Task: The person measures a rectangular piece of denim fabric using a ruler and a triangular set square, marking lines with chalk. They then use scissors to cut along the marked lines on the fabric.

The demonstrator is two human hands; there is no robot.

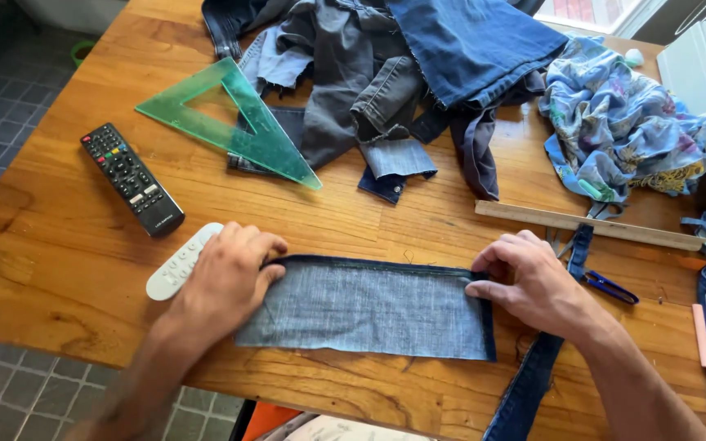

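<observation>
The denim strip [365, 309] lies flat on the desk [59, 245], long axis running left to right between both hands. The left hand [226, 282] presses its left end with the grip spread; the right hand [533, 282] has its grip pinching the folded right edge.

One head-worn camera looks steeply down from close above at the wooden table [59, 269].

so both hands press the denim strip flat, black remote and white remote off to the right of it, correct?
Not quite. In the head view the black remote and white remote lie to the left of the denim strip. Left hand and right hand do press it.
</observation>
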